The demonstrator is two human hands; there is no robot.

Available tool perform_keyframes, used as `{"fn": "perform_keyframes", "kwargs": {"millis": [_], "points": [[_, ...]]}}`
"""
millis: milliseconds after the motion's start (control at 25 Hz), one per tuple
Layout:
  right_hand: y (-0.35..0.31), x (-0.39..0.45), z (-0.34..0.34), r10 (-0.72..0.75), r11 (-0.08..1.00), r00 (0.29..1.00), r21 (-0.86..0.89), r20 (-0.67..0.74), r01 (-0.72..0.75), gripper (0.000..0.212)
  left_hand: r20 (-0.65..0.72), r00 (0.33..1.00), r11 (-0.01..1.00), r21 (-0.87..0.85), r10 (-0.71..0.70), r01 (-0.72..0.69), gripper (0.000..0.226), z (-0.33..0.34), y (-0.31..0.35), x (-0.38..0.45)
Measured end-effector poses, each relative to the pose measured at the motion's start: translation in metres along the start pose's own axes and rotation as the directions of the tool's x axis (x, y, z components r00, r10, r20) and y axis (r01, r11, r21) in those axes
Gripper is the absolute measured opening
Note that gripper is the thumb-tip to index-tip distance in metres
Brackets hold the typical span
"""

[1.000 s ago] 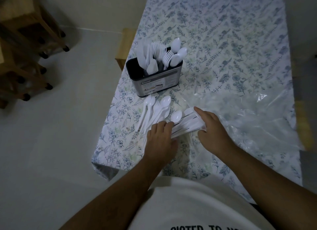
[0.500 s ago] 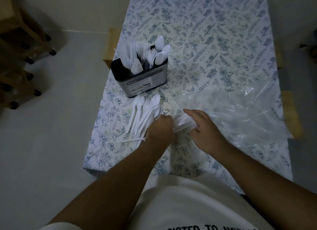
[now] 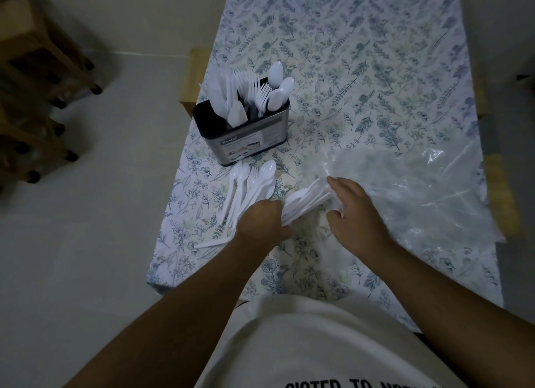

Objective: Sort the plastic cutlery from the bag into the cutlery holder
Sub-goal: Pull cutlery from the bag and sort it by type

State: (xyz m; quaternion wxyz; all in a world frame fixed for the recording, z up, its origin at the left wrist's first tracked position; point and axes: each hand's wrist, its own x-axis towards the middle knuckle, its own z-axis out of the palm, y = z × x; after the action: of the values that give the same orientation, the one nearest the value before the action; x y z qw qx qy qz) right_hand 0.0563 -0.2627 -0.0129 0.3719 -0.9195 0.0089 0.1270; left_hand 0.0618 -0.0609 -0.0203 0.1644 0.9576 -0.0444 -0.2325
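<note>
Surroundings: stacked wooden stools with black feet at far left on a pale floor, well apart from the work. A wooden block or bench end sticks out past the left edge of the surface, which wears a white cloth with a blue-green leaf print. Nothing lies between the hands and the holder except the loose pile.

Containers: oblong metal cutlery holder with a black inner rim and a printed label stands upright near the left edge. White plastic knives fill its left part, forks the middle, spoons the right end; three spoon bowls are visible, forks and knives overlap too much to count. Crumpled clear plastic bag lies flat at right, mouth toward the hands; a few white pieces show faintly inside, count unclear.

Loose pile of white plastic cutlery lies just in front of the holder, mostly spoons with at least one fork, roughly five or six pieces, heads toward the holder. One single piece lies crosswise near the left edge.

Left hand: fingers curled down over the pile's handles and around the near end of a bundle of white cutlery. Right hand: fingers curled, gripping the bundle's far end at the bag mouth along with bag film. Bundle count cannot be told.
</note>
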Motion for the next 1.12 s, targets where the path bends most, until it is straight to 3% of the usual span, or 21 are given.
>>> {"fn": "perform_keyframes", "kwargs": {"millis": [120,240,400,520,640,760,840,960,1120], "points": [[0.000,0.005,-0.001,0.070,0.997,0.996,-0.020,-0.049,-0.071,0.067,-0.061,0.998,0.998,-0.070,-0.015,0.011,0.037,0.001,-0.009,-0.007],[0.000,0.008,0.000,0.121,0.993,0.992,0.005,-0.044,-0.121,0.066,-0.118,0.985,0.954,-0.288,-0.123,0.084,0.028,0.001,-0.014,-0.014],[-0.002,0.000,0.005,0.067,0.998,0.998,-0.003,0.007,-0.067,0.063,-0.173,0.944,0.875,-0.450,-0.281,0.178,0.027,0.004,-0.014,-0.010],[-0.003,-0.006,0.013,0.024,0.999,0.998,0.024,0.053,-0.025,0.061,-0.193,0.943,0.888,-0.428,-0.272,0.169,0.049,0.003,-0.010,-0.001],[-0.003,-0.008,0.014,0.023,0.998,0.998,0.051,0.057,-0.026,0.062,-0.259,0.948,0.900,-0.432,-0.185,0.057,0.074,0.004,-0.007,-0.003],[-0.003,-0.009,0.011,0.022,0.998,0.998,0.065,0.057,-0.025,0.061,-0.414,0.909,0.954,-0.288,-0.052,-0.077,0.048,0.015,-0.006,-0.016],[-0.003,-0.010,0.011,0.011,0.997,0.999,0.074,0.044,-0.014,0.060,-0.402,0.916,0.980,-0.178,0.007,-0.086,0.024,0.023,-0.003,-0.026],[-0.002,-0.010,0.012,0.000,0.997,1.000,0.083,0.030,-0.003,0.059,-0.300,0.954,0.993,-0.104,0.018,-0.052,0.028,0.034,0.000,-0.036],[-0.002,-0.010,0.012,-0.010,0.997,0.999,0.072,0.033,0.008,0.059,-0.286,0.943,0.984,-0.002,0.170,-0.178,0.026,0.039,0.004,-0.031]]}}
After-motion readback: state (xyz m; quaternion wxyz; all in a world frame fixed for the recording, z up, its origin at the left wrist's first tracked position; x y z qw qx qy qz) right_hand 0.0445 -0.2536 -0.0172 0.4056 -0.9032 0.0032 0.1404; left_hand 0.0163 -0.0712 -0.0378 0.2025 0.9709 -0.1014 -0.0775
